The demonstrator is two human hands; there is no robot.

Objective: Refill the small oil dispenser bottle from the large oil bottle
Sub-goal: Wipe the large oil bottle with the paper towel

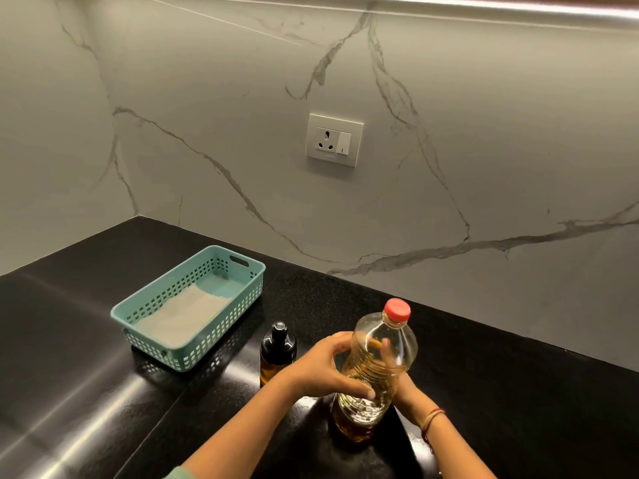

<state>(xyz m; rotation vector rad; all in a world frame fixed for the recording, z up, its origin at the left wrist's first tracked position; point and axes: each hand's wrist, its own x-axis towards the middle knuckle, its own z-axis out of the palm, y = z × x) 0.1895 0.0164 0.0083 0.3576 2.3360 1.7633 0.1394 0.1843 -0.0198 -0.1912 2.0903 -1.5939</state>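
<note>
The large oil bottle is clear plastic with a red cap and golden oil in its lower half. It stands upright on the black counter. My left hand wraps its left side and my right hand grips its right side, fingers showing through the plastic. The small oil dispenser bottle is dark amber with a black pump top. It stands just left of my left hand, untouched, its lower part partly hidden by my wrist.
A teal perforated plastic basket with a pale liner inside sits to the back left of the bottles. The marble wall behind carries a white socket and switch plate. The counter runs left into a corner.
</note>
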